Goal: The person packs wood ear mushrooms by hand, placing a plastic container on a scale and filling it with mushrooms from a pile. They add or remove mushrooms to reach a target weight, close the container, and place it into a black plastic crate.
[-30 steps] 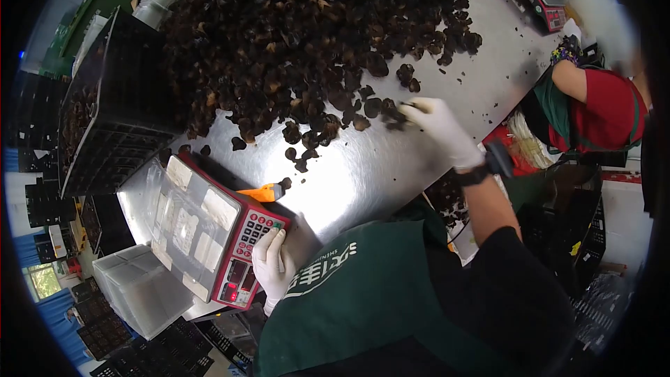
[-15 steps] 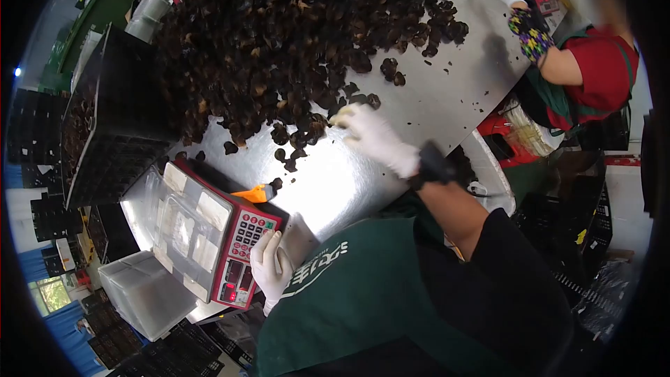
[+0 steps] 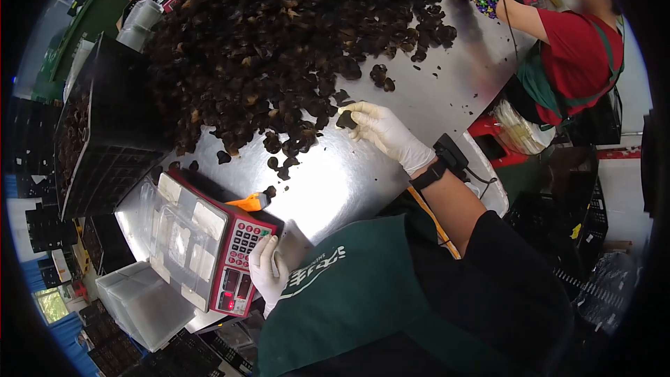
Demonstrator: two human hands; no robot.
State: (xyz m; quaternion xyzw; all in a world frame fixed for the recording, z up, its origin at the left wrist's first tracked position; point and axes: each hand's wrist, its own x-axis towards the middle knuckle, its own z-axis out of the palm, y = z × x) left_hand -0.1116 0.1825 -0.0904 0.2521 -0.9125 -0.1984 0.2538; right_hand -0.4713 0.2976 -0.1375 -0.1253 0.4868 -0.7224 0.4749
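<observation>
The wearer's green apron fills the near edge. Beside it the gloved left hand rests with bent fingers at the keypad edge of a red scale; whether its grip is grasping that edge, I cannot tell. Stacked clear plastic tubs stand on the scale's outer side, and an orange-handled tool lies against its opposite side. Over the metal worktop, the gloved right hand, black band at the wrist, has its grip closed around one dark mushroom-like piece, pinched between thumb and fingers just beside the heap of similar pieces. A black crate stands tilted at the heap's left. Farther off, a co-worker in a red shirt reaches toward the heap's far right edge.
</observation>
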